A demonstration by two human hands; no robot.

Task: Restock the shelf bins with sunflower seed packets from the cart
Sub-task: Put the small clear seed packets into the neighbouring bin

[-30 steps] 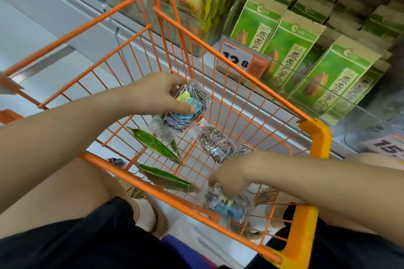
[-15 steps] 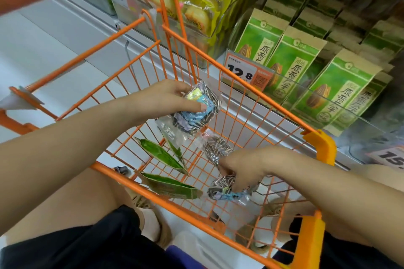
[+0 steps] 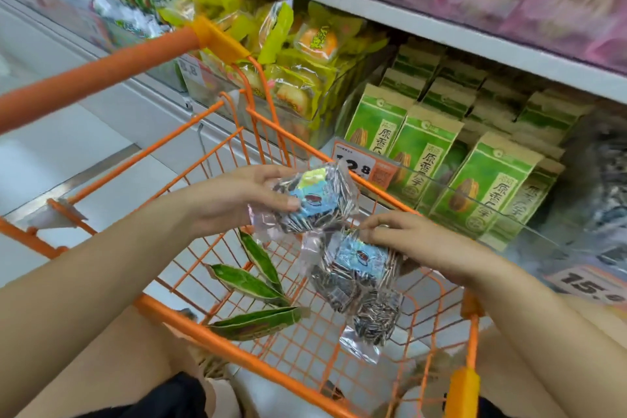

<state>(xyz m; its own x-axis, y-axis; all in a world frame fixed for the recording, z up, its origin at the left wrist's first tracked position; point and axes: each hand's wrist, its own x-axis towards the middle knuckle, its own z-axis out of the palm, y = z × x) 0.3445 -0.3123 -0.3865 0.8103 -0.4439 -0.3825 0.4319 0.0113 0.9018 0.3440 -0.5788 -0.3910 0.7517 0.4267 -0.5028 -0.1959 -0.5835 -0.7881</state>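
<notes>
I'm mid-pickup: left hand [image 3: 237, 200] grips one seed packet [image 3: 314, 202], right hand [image 3: 412, 244] pinches another packet [image 3: 356, 268]; next, lift toward the bins [image 3: 576, 207] at two o'clock.

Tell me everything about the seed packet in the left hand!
The seed packet is a clear, crinkly plastic bag full of striped black-and-white sunflower seeds, with a blue and yellow-green label. The left hand grips it, thumb across the front, holding it above the orange cart. It tilts slightly, near the right hand's packet.
</notes>
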